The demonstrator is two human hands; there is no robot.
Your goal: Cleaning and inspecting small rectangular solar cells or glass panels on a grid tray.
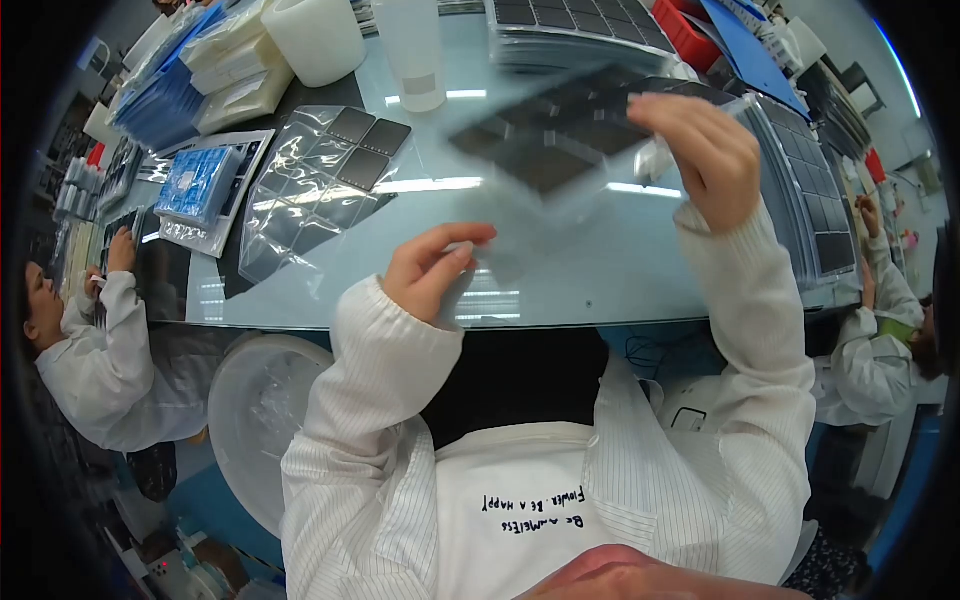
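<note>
My right hand grips the right edge of a thin sheet of dark square panels, raised over the table and smeared by motion. My left hand hovers over the front of the table, index finger stretched out and thumb apart from it; I make out nothing between them. Left of it lies a clear plastic tray with square pockets, a few dark squares in its far right corner. To the right of my right hand, sheets of dark squares lie stacked.
The glass-topped table carries a translucent bottle, a white roll, packed bundles and a blue pack. More panel stacks and a red bin stand behind. A white tub sits below left. People work on both sides.
</note>
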